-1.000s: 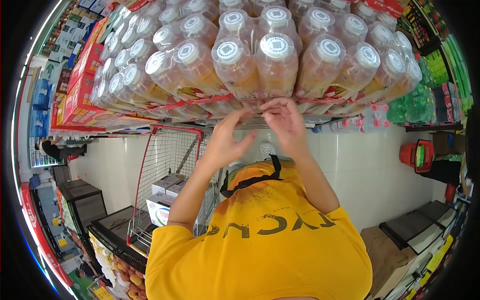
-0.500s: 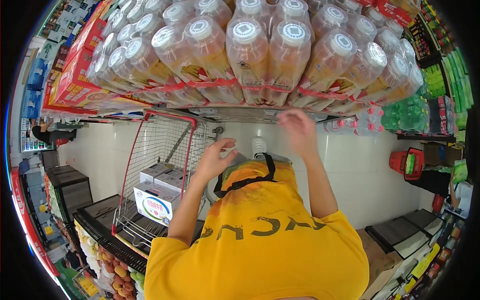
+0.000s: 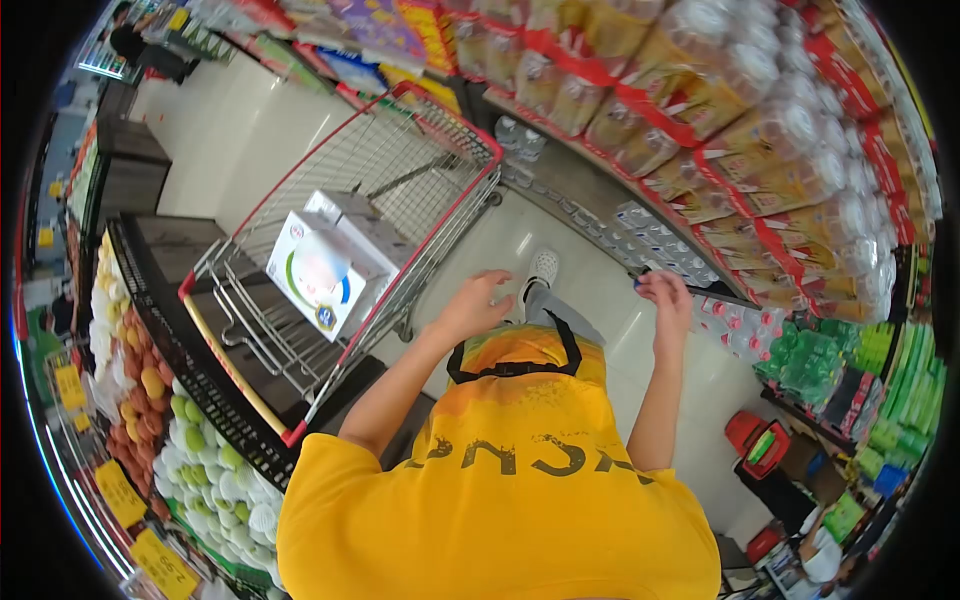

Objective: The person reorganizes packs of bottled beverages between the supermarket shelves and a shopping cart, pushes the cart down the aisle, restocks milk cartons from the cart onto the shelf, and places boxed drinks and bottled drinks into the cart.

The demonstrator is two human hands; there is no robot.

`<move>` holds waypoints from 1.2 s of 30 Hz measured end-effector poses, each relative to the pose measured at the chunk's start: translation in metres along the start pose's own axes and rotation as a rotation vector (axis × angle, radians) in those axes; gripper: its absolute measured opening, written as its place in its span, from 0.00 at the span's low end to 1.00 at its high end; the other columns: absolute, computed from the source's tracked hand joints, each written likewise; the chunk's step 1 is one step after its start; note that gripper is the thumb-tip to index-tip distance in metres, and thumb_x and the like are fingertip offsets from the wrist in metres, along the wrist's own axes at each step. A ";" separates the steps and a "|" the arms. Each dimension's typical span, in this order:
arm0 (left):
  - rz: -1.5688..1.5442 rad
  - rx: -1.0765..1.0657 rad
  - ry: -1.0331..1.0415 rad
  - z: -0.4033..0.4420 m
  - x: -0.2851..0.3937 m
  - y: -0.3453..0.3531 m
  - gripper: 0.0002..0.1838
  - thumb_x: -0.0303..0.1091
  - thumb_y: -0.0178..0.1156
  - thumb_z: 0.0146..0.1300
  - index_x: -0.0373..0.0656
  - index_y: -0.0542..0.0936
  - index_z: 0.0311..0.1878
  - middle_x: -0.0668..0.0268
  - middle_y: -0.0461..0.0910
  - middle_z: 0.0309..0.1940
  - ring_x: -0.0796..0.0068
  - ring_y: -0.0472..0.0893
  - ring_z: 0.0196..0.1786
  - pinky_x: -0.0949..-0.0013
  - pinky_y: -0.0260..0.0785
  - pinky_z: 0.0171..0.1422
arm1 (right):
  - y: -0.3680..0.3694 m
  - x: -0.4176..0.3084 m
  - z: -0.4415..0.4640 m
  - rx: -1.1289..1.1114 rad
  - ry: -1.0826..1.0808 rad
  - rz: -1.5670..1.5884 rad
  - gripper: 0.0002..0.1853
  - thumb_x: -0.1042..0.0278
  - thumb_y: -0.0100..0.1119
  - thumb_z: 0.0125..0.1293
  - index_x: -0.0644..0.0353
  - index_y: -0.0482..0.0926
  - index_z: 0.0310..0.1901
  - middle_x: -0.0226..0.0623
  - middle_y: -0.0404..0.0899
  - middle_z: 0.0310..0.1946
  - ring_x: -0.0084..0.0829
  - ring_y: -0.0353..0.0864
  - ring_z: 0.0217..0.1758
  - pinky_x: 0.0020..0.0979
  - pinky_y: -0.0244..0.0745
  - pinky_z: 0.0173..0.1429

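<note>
Left hand: fingers loosely curled, spread; near cart
Right hand: half-curled; cannot tell whether pinching anything
Cart: 1
Cartons: at least 2, inside cart
Bottle packs: many, blurred, stacked right-front
Since earlier: view turned; bottle packs shifted rightward

Free floor gap — cart left, bottles right

A supermarket: 1 wire shopping cart carrying white cartons stands on a pale, glossy floor, near a tall stack of shrink-wrapped bottled drinks. Loose fruit fills a display along the left, yellow price cards mark its edge, and green bottles cluster at the right near 1 red shopping basket.
</note>
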State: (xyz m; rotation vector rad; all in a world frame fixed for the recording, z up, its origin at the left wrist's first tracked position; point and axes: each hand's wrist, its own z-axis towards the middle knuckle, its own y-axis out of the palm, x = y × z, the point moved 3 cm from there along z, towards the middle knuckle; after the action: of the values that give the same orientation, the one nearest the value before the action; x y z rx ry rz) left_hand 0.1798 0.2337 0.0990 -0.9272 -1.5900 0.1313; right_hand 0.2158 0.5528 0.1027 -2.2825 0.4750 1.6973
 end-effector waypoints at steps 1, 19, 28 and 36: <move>0.040 0.069 -0.027 -0.015 -0.014 -0.003 0.21 0.38 0.62 0.60 0.37 0.77 0.53 0.50 0.79 0.49 0.54 0.79 0.53 0.59 0.71 0.57 | 0.017 0.000 -0.002 -0.022 0.009 -0.016 0.08 0.69 0.56 0.67 0.66 0.78 0.41 0.37 0.82 0.34 0.25 0.80 0.35 0.27 0.76 0.45; 0.644 0.507 -0.891 -0.207 -0.199 -0.039 0.32 0.43 0.70 0.50 0.42 0.71 0.56 0.55 0.75 0.48 0.55 0.74 0.57 0.47 0.63 0.60 | 0.318 0.077 0.028 -0.917 -0.739 -1.031 0.28 0.69 0.65 0.54 0.58 0.72 0.59 0.54 0.65 0.62 0.51 0.61 0.69 0.49 0.57 0.70; 0.510 0.369 -1.225 -0.202 -0.226 -0.057 0.23 0.55 0.59 0.62 0.40 0.82 0.35 0.50 0.82 0.32 0.48 0.83 0.37 0.48 0.74 0.41 | 0.384 0.147 0.116 -1.104 -0.821 -1.364 0.36 0.69 0.71 0.45 0.49 0.72 0.61 0.47 0.62 0.66 0.48 0.51 0.74 0.58 0.39 0.76; 0.453 0.287 -1.242 -0.198 -0.210 -0.050 0.27 0.53 0.51 0.68 0.37 0.82 0.27 0.49 0.81 0.25 0.45 0.82 0.34 0.49 0.74 0.39 | 0.393 0.171 0.122 -0.959 -0.710 -1.704 0.09 0.67 0.58 0.57 0.54 0.86 0.37 0.39 0.77 0.51 0.44 0.64 0.66 0.65 0.35 0.73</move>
State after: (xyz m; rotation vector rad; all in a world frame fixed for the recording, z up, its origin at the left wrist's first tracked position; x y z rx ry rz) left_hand 0.3188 -0.0101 0.0153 -1.0058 -2.3154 1.4411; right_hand -0.0052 0.2230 -0.1001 -1.0873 -2.0593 1.3890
